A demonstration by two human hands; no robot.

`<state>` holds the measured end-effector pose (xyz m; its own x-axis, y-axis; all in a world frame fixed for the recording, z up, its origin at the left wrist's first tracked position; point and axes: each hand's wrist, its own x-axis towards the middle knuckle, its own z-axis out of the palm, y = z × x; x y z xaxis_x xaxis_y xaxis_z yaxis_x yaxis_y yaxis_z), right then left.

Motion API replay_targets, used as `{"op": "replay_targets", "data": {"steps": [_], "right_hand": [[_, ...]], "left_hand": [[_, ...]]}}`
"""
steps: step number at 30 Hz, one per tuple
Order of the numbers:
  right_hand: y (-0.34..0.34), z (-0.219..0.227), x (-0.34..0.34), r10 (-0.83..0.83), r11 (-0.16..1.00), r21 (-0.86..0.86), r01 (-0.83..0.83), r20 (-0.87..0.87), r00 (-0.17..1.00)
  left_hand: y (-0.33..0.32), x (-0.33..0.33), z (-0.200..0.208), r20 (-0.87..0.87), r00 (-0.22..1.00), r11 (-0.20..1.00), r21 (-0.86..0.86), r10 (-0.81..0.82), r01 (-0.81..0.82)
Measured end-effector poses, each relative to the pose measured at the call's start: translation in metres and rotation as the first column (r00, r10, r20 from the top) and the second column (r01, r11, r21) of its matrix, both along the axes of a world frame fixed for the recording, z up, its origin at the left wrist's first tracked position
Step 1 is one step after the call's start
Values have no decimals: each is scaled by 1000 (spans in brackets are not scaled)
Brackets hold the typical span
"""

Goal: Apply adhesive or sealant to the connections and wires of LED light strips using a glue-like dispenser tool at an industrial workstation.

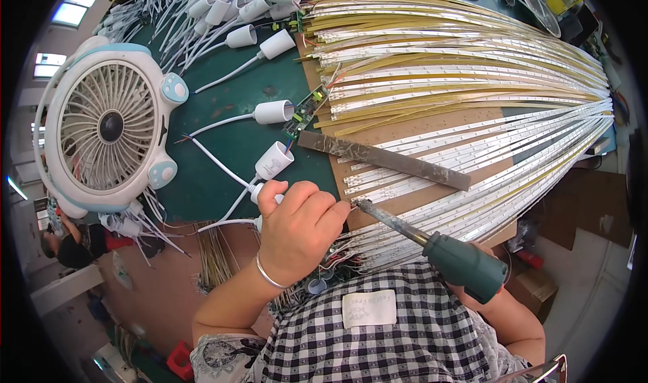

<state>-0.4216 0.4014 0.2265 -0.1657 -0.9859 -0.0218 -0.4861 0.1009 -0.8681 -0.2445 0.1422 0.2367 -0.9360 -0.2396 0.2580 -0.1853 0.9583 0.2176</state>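
My left hand (300,228) is closed, its fingers curled round a white plastic end cap (255,193) with a white cable. Most of that cap is hidden behind the fingers. My right hand (464,296), largely covered by the handle, grips a soldering iron (466,265) with a dark green handle. The iron's tip meets the end of a white LED strip (368,195) right beside my left fingertips. Just beyond lie two more white caps (275,160) with cables, one joined to a small green circuit board (305,112). A flat dark metal bar (385,159) rests across the strips.
A white and blue fan (108,126) stands at the left. Many cabled caps (229,12) are heaped at the far left. Long LED strips (466,66) fan out over brown cardboard (405,130) on the green table (233,89). Round dishes (540,12) sit at the far right.
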Motion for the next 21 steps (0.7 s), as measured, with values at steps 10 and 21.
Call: {"op": "replay_targets", "data": {"steps": [10,21], "right_hand": [[0,5,0,-25,1000,-13,25,30,999],[0,5,3,-81,995,65,74,121,989]], "left_hand": [[0,-1,-1,-16,1000,1000,-10,2,-2],[-1,-2,-2,-38,999,999,-33,-3,2]]}}
